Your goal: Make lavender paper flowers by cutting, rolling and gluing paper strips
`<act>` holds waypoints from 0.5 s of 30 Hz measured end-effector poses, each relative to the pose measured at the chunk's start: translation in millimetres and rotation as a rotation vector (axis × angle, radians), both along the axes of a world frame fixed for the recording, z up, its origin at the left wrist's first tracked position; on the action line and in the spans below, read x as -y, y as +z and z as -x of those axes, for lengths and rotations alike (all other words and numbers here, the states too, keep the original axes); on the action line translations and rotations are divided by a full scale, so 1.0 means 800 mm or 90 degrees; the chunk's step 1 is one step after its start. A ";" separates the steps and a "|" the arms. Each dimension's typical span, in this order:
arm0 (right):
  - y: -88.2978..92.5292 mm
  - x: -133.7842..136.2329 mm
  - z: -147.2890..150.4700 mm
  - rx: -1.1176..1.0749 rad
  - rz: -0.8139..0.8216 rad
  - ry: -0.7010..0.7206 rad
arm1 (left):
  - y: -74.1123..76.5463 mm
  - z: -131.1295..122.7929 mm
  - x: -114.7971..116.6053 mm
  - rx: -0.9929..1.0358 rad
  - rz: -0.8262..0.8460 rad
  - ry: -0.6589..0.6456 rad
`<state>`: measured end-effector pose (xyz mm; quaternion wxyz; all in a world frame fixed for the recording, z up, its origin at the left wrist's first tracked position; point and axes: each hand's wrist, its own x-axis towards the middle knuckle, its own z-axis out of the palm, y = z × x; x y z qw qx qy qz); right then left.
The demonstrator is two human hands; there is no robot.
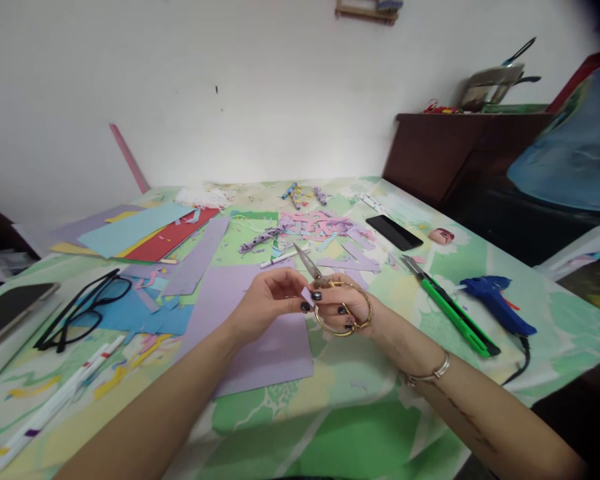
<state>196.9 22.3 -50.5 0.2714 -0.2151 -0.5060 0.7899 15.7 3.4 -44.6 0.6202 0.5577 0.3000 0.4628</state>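
Observation:
My right hand (347, 303) is closed around gold-handled scissors (307, 262), whose blades point up and to the left, away from me. A small purple paper piece (307, 295) is pinched between the fingertips of my left hand (275, 297), and my right thumb touches it too. Both hands meet above a large purple sheet (265, 360) lying on the patterned tablecloth. Beyond the scissors lie a white pen (280, 257), a purple decorated roll (261, 240) and a pile of pink and purple paper scraps (320, 227).
On the right are a phone (394, 231), a green cutter (455, 313) and a blue glue gun (497, 303). Black glasses (83, 310), coloured sheets (140, 230), a blue sheet (145, 307) and a second phone (15, 310) lie left. A wall stands behind.

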 end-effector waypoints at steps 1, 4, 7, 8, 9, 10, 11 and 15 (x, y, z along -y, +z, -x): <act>0.000 0.001 0.001 -0.005 0.001 0.005 | 0.000 0.000 0.000 0.003 -0.009 0.002; 0.000 0.003 0.004 -0.008 -0.004 0.013 | 0.000 0.000 0.000 0.008 -0.025 0.001; 0.004 0.006 0.006 0.042 -0.056 -0.025 | 0.002 -0.001 0.001 0.014 -0.017 -0.003; 0.005 0.007 0.007 0.068 -0.096 -0.066 | 0.003 -0.001 0.001 0.018 -0.013 0.001; 0.005 0.007 0.007 0.098 -0.145 -0.119 | 0.005 0.000 0.001 0.022 -0.010 0.010; 0.006 0.007 0.006 0.126 -0.198 -0.177 | 0.008 0.001 0.001 0.026 -0.008 0.022; 0.006 0.007 0.006 0.152 -0.251 -0.230 | 0.010 0.002 0.002 0.028 -0.004 0.036; 0.002 0.006 0.004 0.268 -0.443 -0.377 | 0.019 0.009 0.000 0.022 0.024 0.097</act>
